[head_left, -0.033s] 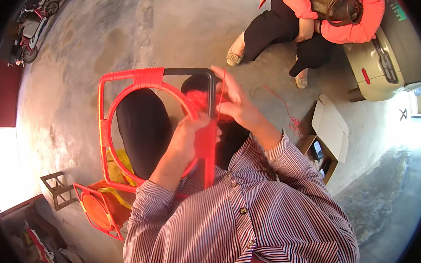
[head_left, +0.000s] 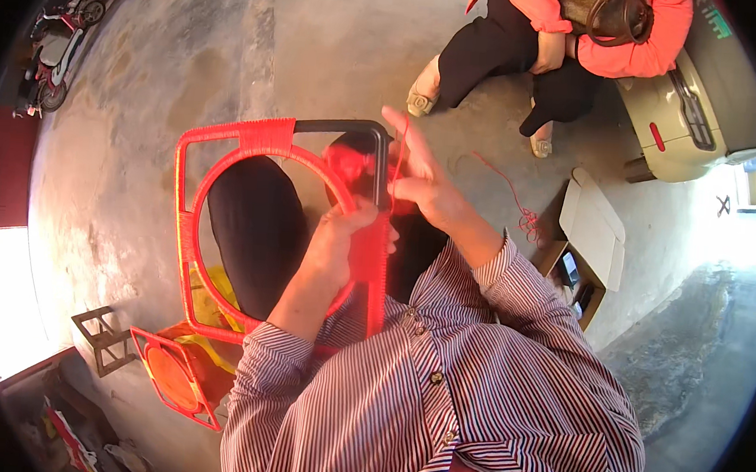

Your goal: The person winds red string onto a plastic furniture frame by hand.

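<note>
A square frame with a round inner ring (head_left: pixel 184 237) lies over my lap, mostly wrapped in red cord. Its far right corner is bare black metal (head_left: pixel 337 127). My left hand (head_left: pixel 334 242) grips the ring and the wrapped right side, where the two come close. Just right of the bare bar, my right hand (head_left: pixel 424 183) holds a strand of red cord (head_left: pixel 400 155), with the index finger raised and the strand running down past it. A blurred red bundle (head_left: pixel 348 167) shows behind the bar; its exact shape cannot be made out.
A loose red cord (head_left: pixel 526 219) trails on the floor beside an open cardboard box (head_left: pixel 593 223). At left stand a small red framed stool-like piece (head_left: pixel 172 375) and a brown metal frame (head_left: pixel 105 340). Another person (head_left: pixel 528 50) sits ahead, near a pale vehicle (head_left: pixel 679 125).
My right hand's index finger has tipped slightly up and outward. The blurred red bundle behind the bar has shifted left. My left hand and the frame stay nearly still.
</note>
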Demonstrator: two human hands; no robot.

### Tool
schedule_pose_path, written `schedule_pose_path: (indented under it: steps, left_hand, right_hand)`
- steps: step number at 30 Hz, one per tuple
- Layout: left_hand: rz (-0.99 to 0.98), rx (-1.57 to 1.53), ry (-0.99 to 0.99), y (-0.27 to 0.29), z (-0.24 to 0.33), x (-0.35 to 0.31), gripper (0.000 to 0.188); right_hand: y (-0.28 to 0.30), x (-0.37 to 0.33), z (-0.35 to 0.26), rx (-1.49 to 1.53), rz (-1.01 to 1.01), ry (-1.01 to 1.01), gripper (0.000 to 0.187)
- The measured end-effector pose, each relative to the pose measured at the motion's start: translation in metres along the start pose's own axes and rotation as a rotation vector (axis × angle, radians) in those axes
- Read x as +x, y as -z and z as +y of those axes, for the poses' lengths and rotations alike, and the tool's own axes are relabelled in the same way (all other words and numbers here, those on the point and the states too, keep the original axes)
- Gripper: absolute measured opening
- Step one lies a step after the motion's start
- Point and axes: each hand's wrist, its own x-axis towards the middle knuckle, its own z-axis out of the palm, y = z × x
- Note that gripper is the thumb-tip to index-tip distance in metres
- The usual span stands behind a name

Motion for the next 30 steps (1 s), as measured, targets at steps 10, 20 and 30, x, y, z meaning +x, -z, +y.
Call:
schedule_pose_path:
  steps: [10,20,30]
  left_hand:
    - [0.035,-0.001,0.005,0.008,-0.001,0.005,0.01]
    - [0.074,-0.029,-0.011,0.015,0.004,0.007,0.007]
    - [0.064,0.014,-0.018,0.007,0.011,0.01,0.013]
  right_hand:
    - [0.002,-0.001,-0.02,-0.754,0.147,0.166,0.022]
    - [0.132,-0.136,-0.072,0.569,-0.024,0.021,0.017]
    - [0.148,-0.146,-0.009,-0.073,0.715,-0.454,0.012]
